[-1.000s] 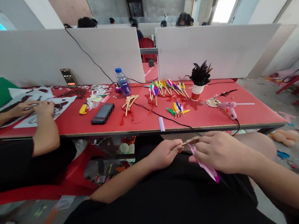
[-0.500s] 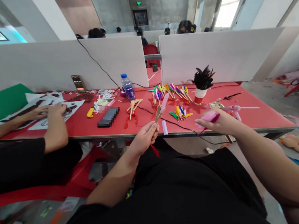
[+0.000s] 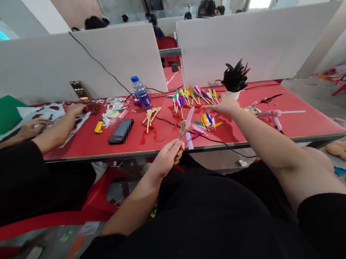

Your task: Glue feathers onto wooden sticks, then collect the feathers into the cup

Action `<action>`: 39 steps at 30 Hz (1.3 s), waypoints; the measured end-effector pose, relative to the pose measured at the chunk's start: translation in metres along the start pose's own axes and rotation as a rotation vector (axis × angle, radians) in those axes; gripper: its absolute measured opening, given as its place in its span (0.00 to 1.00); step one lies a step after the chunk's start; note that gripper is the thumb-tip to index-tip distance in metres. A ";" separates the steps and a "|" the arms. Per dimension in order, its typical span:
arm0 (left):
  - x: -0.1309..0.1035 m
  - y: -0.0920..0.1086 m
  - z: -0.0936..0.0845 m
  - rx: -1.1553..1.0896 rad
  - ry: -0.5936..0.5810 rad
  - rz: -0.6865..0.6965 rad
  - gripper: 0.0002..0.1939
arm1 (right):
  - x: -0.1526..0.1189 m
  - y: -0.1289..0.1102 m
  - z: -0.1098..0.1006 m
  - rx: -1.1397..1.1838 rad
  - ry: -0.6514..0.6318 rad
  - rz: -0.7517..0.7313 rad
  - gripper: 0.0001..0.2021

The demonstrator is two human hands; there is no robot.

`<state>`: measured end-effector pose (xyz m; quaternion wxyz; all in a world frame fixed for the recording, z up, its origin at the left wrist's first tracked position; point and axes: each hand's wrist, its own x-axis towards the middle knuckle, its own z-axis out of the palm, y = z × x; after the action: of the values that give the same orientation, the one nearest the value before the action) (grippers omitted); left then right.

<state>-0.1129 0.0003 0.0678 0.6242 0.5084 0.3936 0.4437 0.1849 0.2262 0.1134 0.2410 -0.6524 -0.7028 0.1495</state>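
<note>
My left hand (image 3: 168, 155) is closed round the handle of a small wooden stick piece (image 3: 184, 128), held upright with a pink feather (image 3: 190, 117) at its top. Stretched over the table, my right hand (image 3: 225, 104) has its fingers apart beside the paper cup (image 3: 233, 95) of black feathers (image 3: 235, 75); nothing shows in it. Left of that hand lies a row of sticks with coloured feathers (image 3: 196, 95). Nearer me is a loose pile of coloured feathers (image 3: 208, 121), with pink and magenta ones at its left. A lilac strip (image 3: 189, 141) lies at the table edge.
On the red table (image 3: 96, 152) are a bottle (image 3: 142, 93), bare wooden pieces (image 3: 150, 117), a dark blurred-out device (image 3: 121, 131), a yellow cutter (image 3: 99, 127), a phone (image 3: 80, 91) and a pink glue gun (image 3: 272, 115). A neighbour's hands (image 3: 69, 117) work over paper at left. A black cable crosses the table.
My right hand has let go of the pink and magenta feathers, which now lie by the pile, and has moved forward to the cup. The neighbour's hand has reached forward. The view has shifted.
</note>
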 end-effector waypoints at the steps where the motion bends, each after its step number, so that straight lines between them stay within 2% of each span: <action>1: 0.000 -0.002 -0.001 -0.004 0.004 -0.002 0.30 | -0.006 -0.002 -0.002 0.022 0.092 -0.005 0.35; 3: 0.001 -0.006 0.001 -0.013 0.000 -0.014 0.30 | -0.030 -0.010 -0.009 0.126 0.159 -0.075 0.26; 5: 0.003 -0.011 0.007 -0.030 -0.018 -0.035 0.30 | -0.065 -0.021 -0.014 0.358 0.038 -0.226 0.19; 7: 0.004 -0.016 0.017 -0.047 -0.043 -0.050 0.30 | -0.105 -0.033 -0.017 0.589 -0.172 -0.339 0.19; 9: 0.005 -0.021 0.028 -0.052 -0.065 -0.053 0.29 | -0.139 -0.045 -0.016 0.728 -0.301 -0.399 0.21; 10: 0.005 -0.022 0.034 -0.048 -0.072 -0.053 0.29 | -0.152 -0.050 -0.015 0.770 -0.313 -0.408 0.21; 12: 0.005 -0.026 0.043 -0.026 -0.077 -0.050 0.28 | -0.169 -0.055 -0.011 0.820 -0.253 -0.391 0.22; 15: 0.005 -0.032 0.049 0.048 -0.062 -0.017 0.27 | -0.176 -0.054 -0.005 0.880 -0.095 -0.347 0.22; 17: 0.005 -0.037 0.048 0.132 -0.033 0.023 0.26 | -0.174 -0.049 -0.003 0.901 -0.056 -0.315 0.22; 23: 0.004 -0.051 0.044 0.376 0.054 0.125 0.20 | -0.177 -0.037 0.000 0.799 -0.166 -0.258 0.24; 28: 0.002 -0.050 0.047 0.483 0.047 0.191 0.18 | -0.184 -0.033 0.000 0.698 -0.084 -0.328 0.22; 33: 0.006 -0.049 0.044 0.541 0.031 0.231 0.18 | -0.199 -0.031 -0.004 0.615 0.056 -0.425 0.13; 36: 0.008 -0.052 0.042 0.539 -0.008 0.237 0.19 | -0.209 -0.032 -0.004 0.555 0.147 -0.515 0.08; 39: 0.010 -0.056 0.042 0.507 -0.023 0.242 0.21 | -0.215 -0.035 -0.001 0.538 0.202 -0.562 0.08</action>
<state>-0.0623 -0.0071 0.0197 0.4241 0.6966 0.4213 0.3967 0.1627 0.0101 0.1014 0.5025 -0.3598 -0.7624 0.1917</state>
